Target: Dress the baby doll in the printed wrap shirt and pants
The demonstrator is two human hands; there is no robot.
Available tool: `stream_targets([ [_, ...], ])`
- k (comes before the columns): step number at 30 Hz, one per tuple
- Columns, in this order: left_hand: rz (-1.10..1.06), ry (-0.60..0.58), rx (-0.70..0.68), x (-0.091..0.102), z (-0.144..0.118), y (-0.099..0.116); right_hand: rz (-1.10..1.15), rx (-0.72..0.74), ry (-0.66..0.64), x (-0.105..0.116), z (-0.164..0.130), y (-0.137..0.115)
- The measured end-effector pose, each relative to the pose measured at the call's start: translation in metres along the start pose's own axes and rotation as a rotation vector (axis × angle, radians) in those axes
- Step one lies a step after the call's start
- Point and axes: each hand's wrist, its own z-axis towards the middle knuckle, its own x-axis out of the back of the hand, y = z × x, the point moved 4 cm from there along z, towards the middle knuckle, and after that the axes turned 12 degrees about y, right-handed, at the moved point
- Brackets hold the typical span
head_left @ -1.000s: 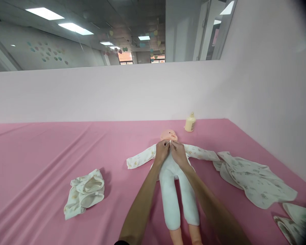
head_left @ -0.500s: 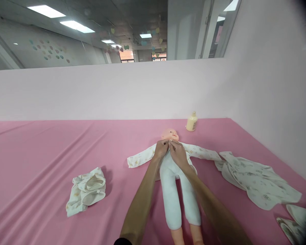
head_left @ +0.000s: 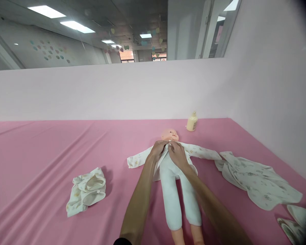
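A baby doll (head_left: 170, 134) lies on its back, head toward the wall, with a white cloth body and legs. It wears a white patterned baby shirt (head_left: 140, 158), sleeves spread to both sides and the front parted over the body. At the neckline, my left hand (head_left: 158, 149) pinches the shirt's edge on the left. My right hand (head_left: 177, 152) is closed on the collar just beside it, fingertips almost meeting the left ones. The exact bit of fabric between the fingers is hidden.
Pink sheeting (head_left: 53, 146) covers the surface up to the white wall (head_left: 112, 95). A folded patterned garment (head_left: 88, 190) lies at left. A pale yellow pump bottle (head_left: 192, 121) stands behind the doll. At right are a spread patterned cloth (head_left: 262, 183) and another fabric piece (head_left: 295, 221).
My left hand has shifted slightly left, and more of the shirt's left front panel shows. My right hand stays at the collar; the doll lies still.
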Motion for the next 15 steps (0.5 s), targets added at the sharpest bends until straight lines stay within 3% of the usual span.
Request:
stream_targets([
  [10,0.342,0.012,-0.229,0.0007,0.0007,0.0026,-0.054,-0.094,-0.042,0.0028,-0.0058,-0.0012],
  [15,0.513,0.100,-0.401,-0.0002,0.0039,0.0047,-0.077,-0.092,-0.057,0.0013,-0.0046,0.0032],
])
